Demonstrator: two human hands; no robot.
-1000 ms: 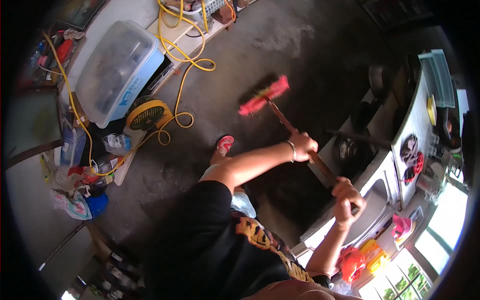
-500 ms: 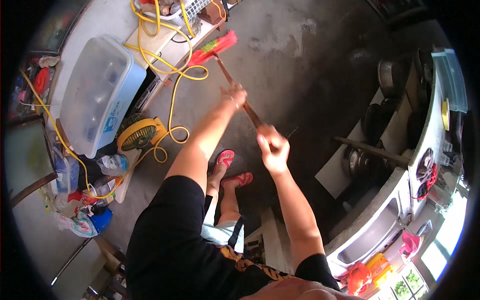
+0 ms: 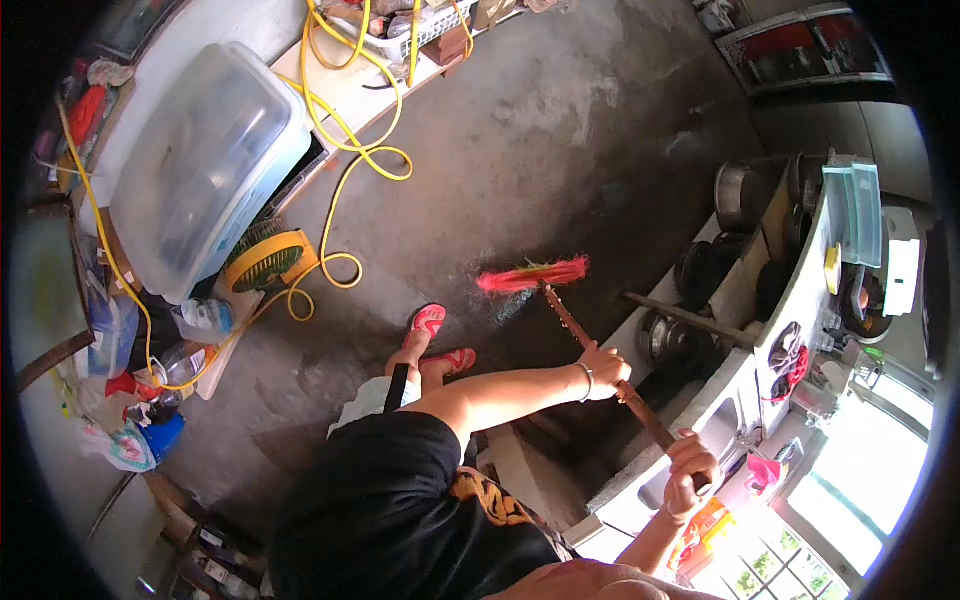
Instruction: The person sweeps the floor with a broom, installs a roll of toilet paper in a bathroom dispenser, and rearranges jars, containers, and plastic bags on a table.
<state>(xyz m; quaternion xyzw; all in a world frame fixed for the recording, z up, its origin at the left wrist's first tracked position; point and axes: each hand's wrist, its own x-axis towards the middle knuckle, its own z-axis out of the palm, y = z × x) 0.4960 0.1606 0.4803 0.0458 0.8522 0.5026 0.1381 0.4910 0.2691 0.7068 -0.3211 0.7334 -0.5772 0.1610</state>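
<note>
A broom with red bristles (image 3: 535, 274) rests on the dark concrete floor (image 3: 480, 190), right of my feet in red sandals (image 3: 430, 320). Its brown wooden handle (image 3: 568, 318) slants down toward the lower right. My left hand (image 3: 606, 371), with a band at the wrist, is wrapped around the middle of the handle. Close to the handle's end, my right hand (image 3: 692, 472) has its fingers closed around it. A pale grey patch shows on the floor beside the bristles.
At left, a yellow cable (image 3: 335, 225) trails by a yellow fan (image 3: 270, 262) and a large clear-lidded plastic box (image 3: 200, 170). On the right, metal pots (image 3: 738, 197) sit on shelves under a counter, with a wooden bar (image 3: 690, 318) jutting out. Red cabinets (image 3: 805, 50) stand farther back.
The broom head has swept from beside the cable at the upper left to the middle of the floor. Both hands have moved right with the handle, and the view has shifted.
</note>
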